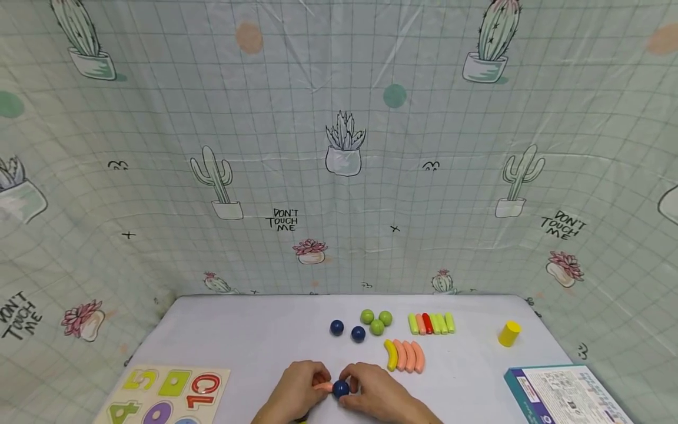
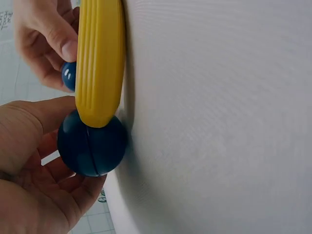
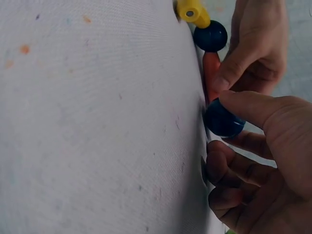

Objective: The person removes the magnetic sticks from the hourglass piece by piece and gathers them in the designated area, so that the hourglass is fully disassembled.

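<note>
My left hand (image 1: pixel 301 384) pinches a short salmon-orange rod (image 3: pixel 210 68) just above the table. One end of that rod meets a navy blue ball (image 1: pixel 341 388), which my right hand (image 1: pixel 377 390) holds between thumb and fingers. At the rod's other end sits a second navy ball (image 2: pixel 92 146), close to the left palm. A ridged yellow piece (image 2: pixel 100 63) touches this second ball and lies across the front of the left wrist view. In the head view the left hand and forearm mostly hide the yellow piece and second ball.
Beyond the hands lie loose navy balls (image 1: pixel 336 327), green balls (image 1: pixel 377 327), a row of straight rods (image 1: pixel 431 324) and curved rods (image 1: pixel 410 357). A yellow cylinder (image 1: pixel 509 334) stands at right, above a box (image 1: pixel 569 391). A number board (image 1: pixel 164 394) lies at left.
</note>
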Tool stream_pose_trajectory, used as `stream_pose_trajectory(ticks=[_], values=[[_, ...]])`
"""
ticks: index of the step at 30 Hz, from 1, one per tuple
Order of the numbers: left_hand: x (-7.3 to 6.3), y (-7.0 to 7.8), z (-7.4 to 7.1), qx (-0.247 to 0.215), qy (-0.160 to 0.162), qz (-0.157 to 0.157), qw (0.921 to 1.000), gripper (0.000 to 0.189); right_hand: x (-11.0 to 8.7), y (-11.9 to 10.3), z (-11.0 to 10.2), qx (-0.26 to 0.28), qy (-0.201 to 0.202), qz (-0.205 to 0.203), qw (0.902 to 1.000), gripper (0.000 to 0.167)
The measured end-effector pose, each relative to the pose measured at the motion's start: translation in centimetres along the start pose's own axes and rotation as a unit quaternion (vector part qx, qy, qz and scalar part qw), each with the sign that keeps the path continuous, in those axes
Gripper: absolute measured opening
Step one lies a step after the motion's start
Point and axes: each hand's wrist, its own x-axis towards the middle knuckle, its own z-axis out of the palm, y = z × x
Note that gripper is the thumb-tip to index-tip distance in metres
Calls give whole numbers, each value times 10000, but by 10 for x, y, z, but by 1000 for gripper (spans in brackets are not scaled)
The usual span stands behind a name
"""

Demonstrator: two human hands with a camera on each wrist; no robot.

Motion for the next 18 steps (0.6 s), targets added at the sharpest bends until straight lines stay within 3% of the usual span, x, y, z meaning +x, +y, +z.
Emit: stream_pose_trajectory(ticks=[11, 18], values=[[1, 0, 2, -200, -82, -12, 9998, 11, 0, 2, 2, -99, 189, -245, 9995, 29], [-1, -2, 0, -117, -306, -454, 9984, 11, -3, 9, -3, -96, 279, -22, 9996, 26]])
